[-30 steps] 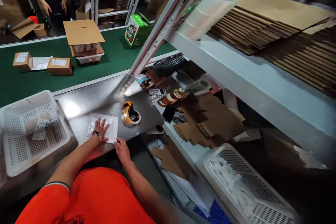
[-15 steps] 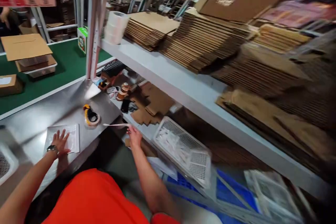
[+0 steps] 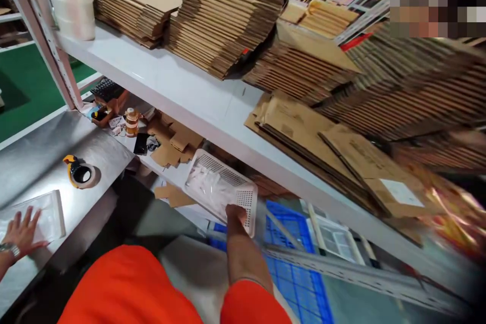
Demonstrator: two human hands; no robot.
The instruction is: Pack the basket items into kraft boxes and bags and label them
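Note:
My left hand (image 3: 23, 232) lies flat with its fingers spread on a clear plastic packet (image 3: 53, 210) on the metal table. A watch is on that wrist. My right hand (image 3: 236, 212) is over the near end of a white perforated basket (image 3: 248, 195); its fingers are mostly hidden, and whether it holds anything does not show. Clear plastic pieces (image 3: 208, 185) lie in the basket. A yellow-and-black tape dispenser (image 3: 80, 174) rests on the table, to the right of the packet and farther back.
Stacks of folded cardboard (image 3: 228, 20) and clear tape rolls (image 3: 72, 2) stand on the white shelf (image 3: 182, 96) above the basket. Cardboard pieces (image 3: 172, 139), a bottle (image 3: 131, 122) and a phone (image 3: 140, 144) lie on the lower shelf. A blue crate (image 3: 296, 263) stands below.
My view has turned right. My right hand has moved from beside the table to the basket; the thin white strip it held is no longer visible. My left hand stays on the packet.

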